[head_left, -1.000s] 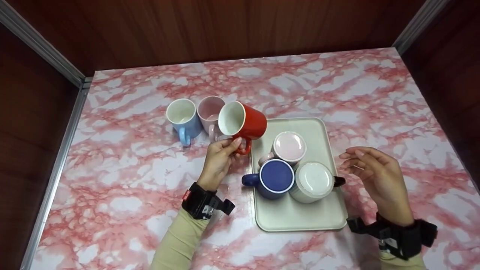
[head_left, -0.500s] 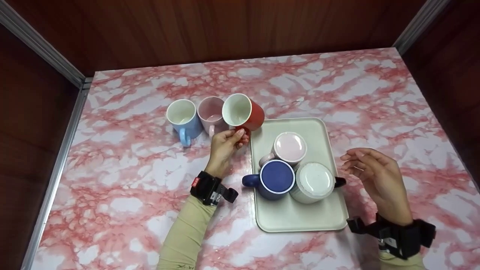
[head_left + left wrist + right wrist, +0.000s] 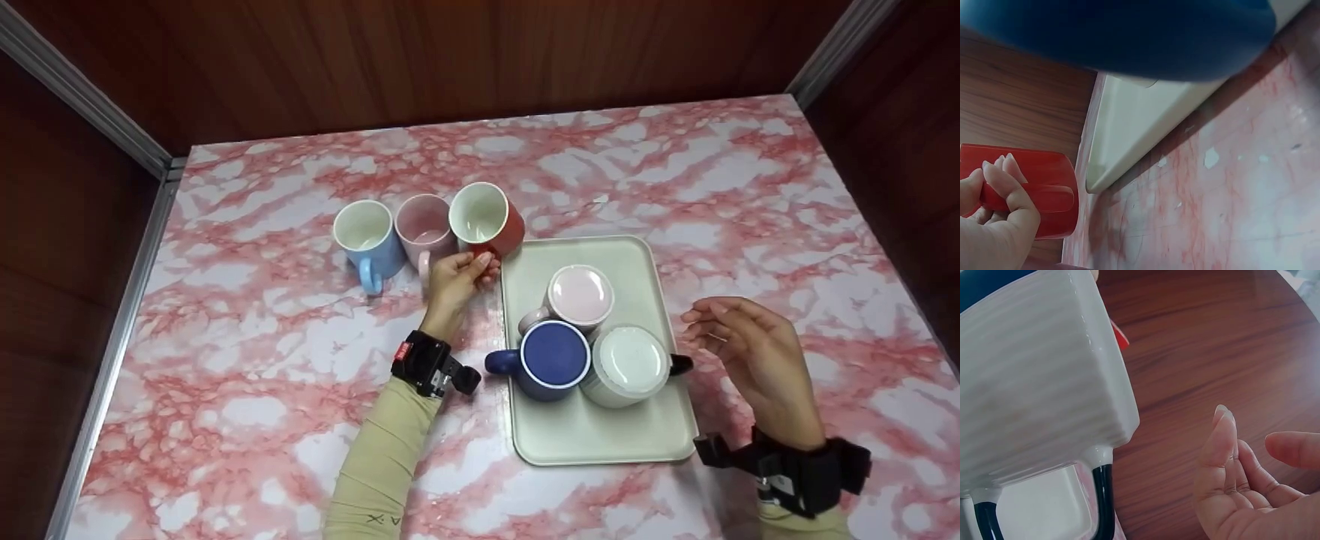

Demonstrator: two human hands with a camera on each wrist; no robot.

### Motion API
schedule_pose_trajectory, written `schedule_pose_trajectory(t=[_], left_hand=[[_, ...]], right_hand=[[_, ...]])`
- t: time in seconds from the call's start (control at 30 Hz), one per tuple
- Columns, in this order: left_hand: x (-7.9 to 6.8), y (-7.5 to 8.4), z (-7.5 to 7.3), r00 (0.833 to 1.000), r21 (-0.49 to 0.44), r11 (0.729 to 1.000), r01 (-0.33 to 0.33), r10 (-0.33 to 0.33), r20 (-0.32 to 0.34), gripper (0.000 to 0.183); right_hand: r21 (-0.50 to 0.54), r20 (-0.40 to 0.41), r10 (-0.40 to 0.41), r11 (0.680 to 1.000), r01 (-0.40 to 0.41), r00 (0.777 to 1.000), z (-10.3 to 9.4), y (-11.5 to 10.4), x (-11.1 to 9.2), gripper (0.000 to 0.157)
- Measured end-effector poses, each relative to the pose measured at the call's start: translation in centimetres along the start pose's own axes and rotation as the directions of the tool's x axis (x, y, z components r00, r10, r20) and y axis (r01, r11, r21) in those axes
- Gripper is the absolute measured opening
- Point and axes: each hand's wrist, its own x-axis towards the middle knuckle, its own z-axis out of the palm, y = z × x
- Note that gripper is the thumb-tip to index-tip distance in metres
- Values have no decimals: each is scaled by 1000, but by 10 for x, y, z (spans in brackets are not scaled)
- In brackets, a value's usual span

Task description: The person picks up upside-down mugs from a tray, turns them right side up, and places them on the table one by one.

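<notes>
With its mouth up, a red mug (image 3: 507, 234) with a white inside stands at the right end of a row. My left hand (image 3: 455, 283) grips its handle, and the left wrist view shows fingers curled round the red handle (image 3: 1050, 198). Left of it are a pink mug (image 3: 424, 225) and a light blue mug (image 3: 376, 251), both upright with handles toward me. Beyond the tray's right edge, my right hand (image 3: 757, 352) hovers with loosely bent fingers and nothing in it. Nearest to it is the white mug's black handle (image 3: 681, 365).
A cream tray (image 3: 600, 442) bears three upside-down mugs: a pale pink one (image 3: 580, 294), a dark blue one (image 3: 553, 352) and a white one (image 3: 628, 364). The blue handle juts over the tray's left edge. Dark wood panels (image 3: 480, 60) wall the marbled table (image 3: 247, 360).
My left hand has carried the red mug back and slightly left, from tilted over the tray's corner to upright beside the pink mug. My right hand has hardly moved.
</notes>
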Motion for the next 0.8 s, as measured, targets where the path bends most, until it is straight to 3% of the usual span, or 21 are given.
schedule_pose_trajectory(t=[0.27, 0.53, 0.8], left_hand=[[6, 0, 5, 998, 8, 999, 53, -53, -30, 17], [21, -7, 7, 999, -39, 999, 7, -9, -46, 13], [19, 1, 10, 995, -15, 998, 54, -55, -80, 17]], right_hand=[[4, 67, -26, 1000, 26, 997, -2, 0, 1, 22], [-9, 48, -16, 1000, 16, 999, -2, 0, 1, 21], [15, 59, -17, 1000, 16, 998, -1, 0, 1, 21]])
